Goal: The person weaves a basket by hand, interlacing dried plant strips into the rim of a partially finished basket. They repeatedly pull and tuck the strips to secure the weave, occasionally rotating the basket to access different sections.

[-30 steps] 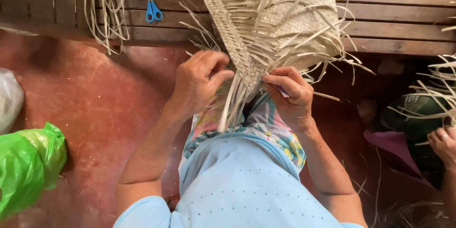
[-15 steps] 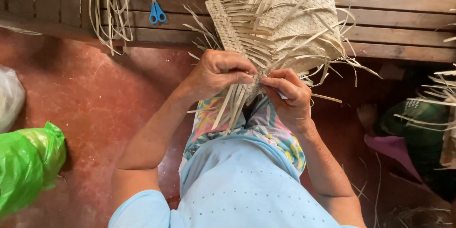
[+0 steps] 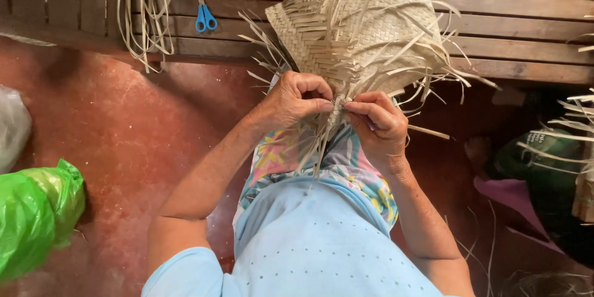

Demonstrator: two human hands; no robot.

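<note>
A half-woven mat of pale leaf strips (image 3: 371, 25) rests on my lap and leans onto the wooden slatted bench (image 3: 520, 18), with loose strip ends sticking out all round. My left hand (image 3: 291, 100) and my right hand (image 3: 378, 125) meet at its near edge. Both pinch thin strips at the same spot, fingertips almost touching. Loose strip ends (image 3: 315, 148) hang down between my hands over my patterned clothing.
Blue-handled scissors (image 3: 204, 12) lie on the bench at the left, beside a bundle of loose strips (image 3: 145, 12) hanging over its edge. A green plastic bag (image 3: 34, 216) sits on the red floor at left. Another person's foot (image 3: 479, 148) and dark clothing (image 3: 544, 167) are at right.
My left hand has moved right along the mat's edge and closed on the strips beside my right hand. The view has shifted slightly.
</note>
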